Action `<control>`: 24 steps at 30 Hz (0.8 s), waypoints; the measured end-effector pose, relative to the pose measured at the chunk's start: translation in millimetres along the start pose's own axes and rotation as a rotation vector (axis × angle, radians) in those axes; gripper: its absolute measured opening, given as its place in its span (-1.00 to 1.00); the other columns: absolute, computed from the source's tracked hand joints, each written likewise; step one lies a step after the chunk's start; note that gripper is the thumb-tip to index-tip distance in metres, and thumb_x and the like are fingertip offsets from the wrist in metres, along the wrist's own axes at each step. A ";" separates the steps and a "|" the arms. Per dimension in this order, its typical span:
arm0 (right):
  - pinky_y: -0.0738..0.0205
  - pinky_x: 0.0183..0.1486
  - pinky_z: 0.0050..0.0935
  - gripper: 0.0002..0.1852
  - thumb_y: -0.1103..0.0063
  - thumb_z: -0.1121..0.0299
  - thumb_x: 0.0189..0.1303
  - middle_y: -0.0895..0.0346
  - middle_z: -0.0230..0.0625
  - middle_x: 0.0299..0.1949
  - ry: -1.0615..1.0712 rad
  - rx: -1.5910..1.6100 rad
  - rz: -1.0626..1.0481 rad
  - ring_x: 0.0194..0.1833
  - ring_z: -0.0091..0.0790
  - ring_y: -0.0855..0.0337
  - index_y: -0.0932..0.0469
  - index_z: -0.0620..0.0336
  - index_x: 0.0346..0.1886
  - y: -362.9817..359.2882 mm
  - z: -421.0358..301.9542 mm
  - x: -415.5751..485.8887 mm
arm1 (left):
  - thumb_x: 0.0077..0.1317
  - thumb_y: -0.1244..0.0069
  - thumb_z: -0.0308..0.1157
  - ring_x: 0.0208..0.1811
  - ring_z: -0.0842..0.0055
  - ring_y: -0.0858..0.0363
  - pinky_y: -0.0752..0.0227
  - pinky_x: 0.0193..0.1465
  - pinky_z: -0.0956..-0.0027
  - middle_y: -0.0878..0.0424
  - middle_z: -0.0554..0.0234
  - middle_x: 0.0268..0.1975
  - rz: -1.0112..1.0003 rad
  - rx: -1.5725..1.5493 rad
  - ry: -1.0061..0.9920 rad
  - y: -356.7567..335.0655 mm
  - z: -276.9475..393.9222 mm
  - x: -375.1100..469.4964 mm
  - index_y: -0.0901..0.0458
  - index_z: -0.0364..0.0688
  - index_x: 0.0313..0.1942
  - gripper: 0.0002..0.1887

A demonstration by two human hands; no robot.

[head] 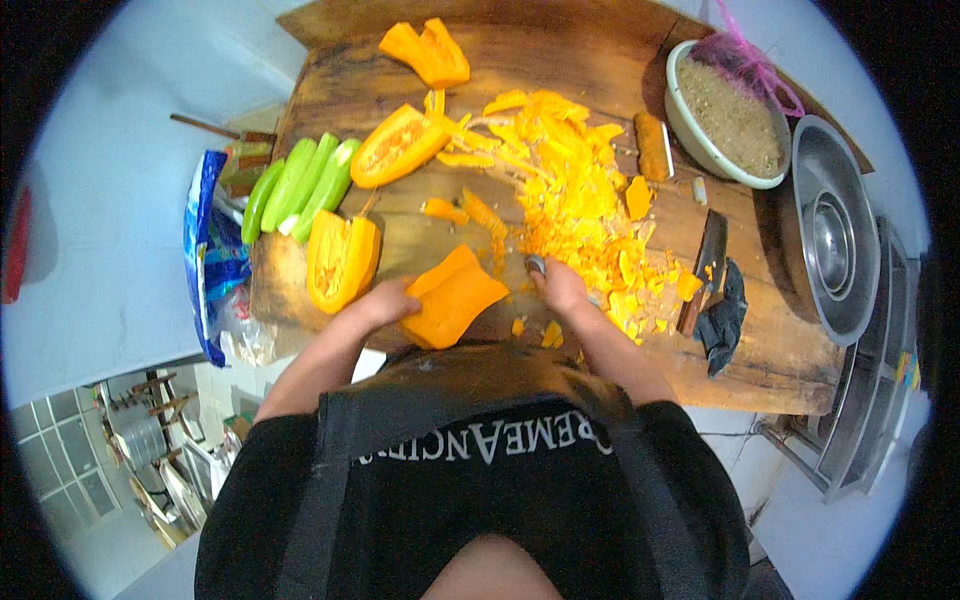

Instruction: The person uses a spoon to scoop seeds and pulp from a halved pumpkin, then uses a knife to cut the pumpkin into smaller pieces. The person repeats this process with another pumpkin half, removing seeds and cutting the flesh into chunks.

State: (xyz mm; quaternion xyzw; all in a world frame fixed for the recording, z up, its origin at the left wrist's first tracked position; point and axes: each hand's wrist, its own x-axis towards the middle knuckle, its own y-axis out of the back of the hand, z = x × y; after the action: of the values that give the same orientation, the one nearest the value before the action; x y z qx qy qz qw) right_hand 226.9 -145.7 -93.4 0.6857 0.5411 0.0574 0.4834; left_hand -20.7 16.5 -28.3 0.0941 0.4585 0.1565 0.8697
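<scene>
My left hand (386,302) grips the near left edge of a thick, peeled orange pumpkin piece (454,296) close to my apron. My right hand (562,286) closes around a small metal tool (535,263); whether it is a spoon or a peeler cannot be made out. Beside that hand spreads a heap of pumpkin peel and pulp scraps (574,191). Two pumpkin pieces with stringy, seedy hollows, one nearer (341,259) and one farther (397,150), lie to the left. Another cut pumpkin piece (427,56) rests at the far edge of the wooden board (585,64).
Several pale green squashes (300,187) lie at left, near a blue plastic bag (206,255). On the right are a knife (705,262), a black plastic scrap (724,319), a brown-bristled brush (651,146), a pale basin of grainy food (727,120) and a steel basin (806,180).
</scene>
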 end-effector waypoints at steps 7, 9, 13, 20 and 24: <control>-0.35 -0.32 -0.21 -0.70 -0.04 0.20 0.12 -0.46 -0.06 -0.46 0.049 0.301 0.062 -0.39 -0.08 -0.49 -0.38 0.28 -0.29 3.5 -1.8 -8.9 | 0.04 0.13 -0.56 -0.12 0.48 -0.50 -0.37 -0.11 0.43 -0.52 0.19 -0.10 0.052 -0.655 -0.134 11.8 36.5 19.5 -0.32 -0.28 0.06 -0.52; -0.34 -0.28 -0.16 -0.68 -0.02 0.19 0.12 -0.45 -0.03 -0.44 0.057 0.384 0.114 -0.38 0.00 -0.49 -0.36 0.29 -0.25 -2.7 -4.7 -14.2 | 0.07 0.14 -0.54 -0.12 0.49 -0.50 -0.41 -0.18 0.42 -0.52 0.22 -0.09 0.154 -0.664 -0.125 19.3 60.0 52.4 -0.30 -0.24 0.08 -0.51; -0.34 -0.39 -0.21 -0.68 -0.06 0.17 0.10 -0.43 0.00 -0.49 0.051 0.386 0.006 -0.42 -0.05 -0.49 -0.38 0.31 -0.37 0.0 -3.7 -24.8 | 0.12 0.10 -0.43 -0.23 0.50 -0.51 -0.39 -0.36 0.44 -0.51 0.24 -0.13 0.297 -0.649 -0.127 43.6 124.0 120.4 -0.25 -0.16 0.11 -0.50; -0.32 -0.41 -0.23 -0.70 -0.07 0.21 0.11 -0.39 -0.02 -0.56 0.001 0.276 -0.082 -0.46 -0.05 -0.47 -0.37 0.31 -0.42 30.6 2.1 -23.0 | 0.13 0.07 -0.41 -0.19 0.44 -0.48 -0.42 -0.30 0.41 -0.46 0.18 -0.11 0.435 -0.988 -0.241 82.1 235.5 234.1 -0.21 -0.13 0.14 -0.48; -0.26 -0.51 -0.30 -0.73 -0.12 0.27 0.08 -0.33 -0.11 -0.64 0.044 0.388 0.071 -0.57 -0.19 -0.40 -0.36 0.31 -0.44 32.5 6.2 -2.6 | 0.14 0.05 -0.39 -0.08 0.44 -0.43 -0.42 -0.24 0.39 -0.44 0.16 -0.09 0.457 -1.029 -0.367 92.0 252.6 274.9 -0.24 -0.10 0.14 -0.48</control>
State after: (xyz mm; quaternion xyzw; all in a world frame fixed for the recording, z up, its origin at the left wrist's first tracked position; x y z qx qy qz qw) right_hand 251.9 -149.8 -72.0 0.7832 0.5280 -0.0159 0.3278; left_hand 316.9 195.8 -69.3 -0.2178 0.1341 0.5233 0.8129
